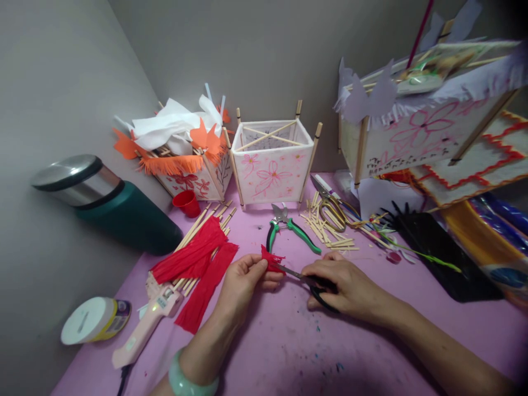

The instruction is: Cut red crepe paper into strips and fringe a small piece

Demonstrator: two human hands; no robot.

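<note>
My left hand (pixel 246 279) pinches a small bunched piece of red crepe paper (pixel 272 260) with a frayed edge. From the right, my right hand (pixel 345 286) grips black-handled scissors (pixel 293 271), whose blades touch the red paper. Just beyond both hands lie green-and-black cutters (pixel 282 220), spread apart. To the left, strips of red crepe paper (pixel 196 256) lie over a bundle of wooden sticks (pixel 202 220).
A pink glue gun (pixel 150 324), a white-lidded tub (pixel 93 322) and a green flask (pixel 124 206) stand or lie at the left. Decorated lantern frames (pixel 272 176) line the back. Short sticks (pixel 325 225), gold-handled scissors (pixel 333 212) and a black phone-like slab (pixel 447 256) lie right.
</note>
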